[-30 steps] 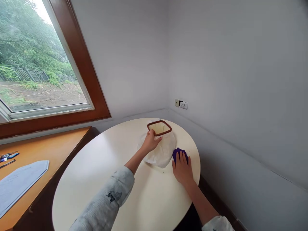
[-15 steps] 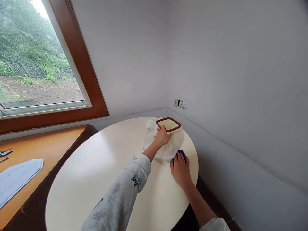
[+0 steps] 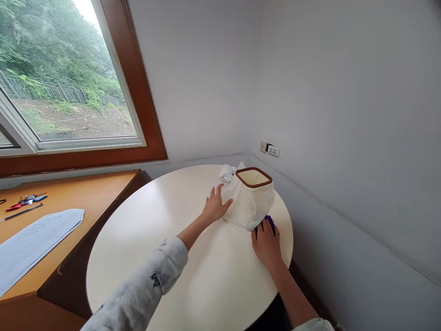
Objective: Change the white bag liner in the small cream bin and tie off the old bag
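A small trash bin (image 3: 254, 177) with a brown rim stands upright at the far right of the round table (image 3: 165, 216). A thin white plastic bag (image 3: 243, 207) lines it and hangs loosely over its outside, with a bunched end at the back left. My left hand (image 3: 216, 206) is open at the bag's left side, fingers spread; whether it touches the plastic I cannot tell. Below the bin, my right hand (image 3: 267, 239) presses its curled fingers over a dark purple cloth (image 3: 270, 222) on the tabletop, which hides most of the cloth.
An orange-brown desk (image 3: 103, 193) stands to the left, bearing folded pale blue sheets (image 3: 41, 243), a pen (image 3: 22, 213) and a small cluster of keys (image 3: 29, 199). Walls close in behind and to the right of the table. A wall socket (image 3: 274, 151) sits above its far edge.
My left hand has let go of the bin's rim and moved left and down, its fingers spreading. My right hand stays on the purple cloth. The view has shifted slightly left.
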A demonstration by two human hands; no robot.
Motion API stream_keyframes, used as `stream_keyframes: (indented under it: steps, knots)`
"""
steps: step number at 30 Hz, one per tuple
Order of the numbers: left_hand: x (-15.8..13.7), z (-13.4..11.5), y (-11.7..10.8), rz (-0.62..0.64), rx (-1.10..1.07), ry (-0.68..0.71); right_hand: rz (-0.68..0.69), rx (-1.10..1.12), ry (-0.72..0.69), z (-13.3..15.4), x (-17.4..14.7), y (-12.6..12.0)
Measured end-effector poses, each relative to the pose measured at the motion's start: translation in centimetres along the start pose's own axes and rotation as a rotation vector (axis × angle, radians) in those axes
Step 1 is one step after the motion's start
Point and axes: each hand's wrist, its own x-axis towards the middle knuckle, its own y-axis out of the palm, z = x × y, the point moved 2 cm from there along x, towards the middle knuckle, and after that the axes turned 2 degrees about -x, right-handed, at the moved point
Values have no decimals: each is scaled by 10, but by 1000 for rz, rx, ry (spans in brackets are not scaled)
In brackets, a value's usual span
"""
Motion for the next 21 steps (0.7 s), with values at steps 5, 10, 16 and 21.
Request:
stream_keyframes:
  steps: [5,10,16,21]
  knots:
    - [-33,65,-27,-66,1,-189,-12,-9,-3,2,-1,-2]
    - [-74,114,-49,-74,55,-244,-128,56,16,1,-8,-17]
    - [-125,157,-74,106,352,-98,-211,278,-279,38,-16,-39]
    - [-142,167,-79,206,421,-87,131,244,-653,113,-1,-27]
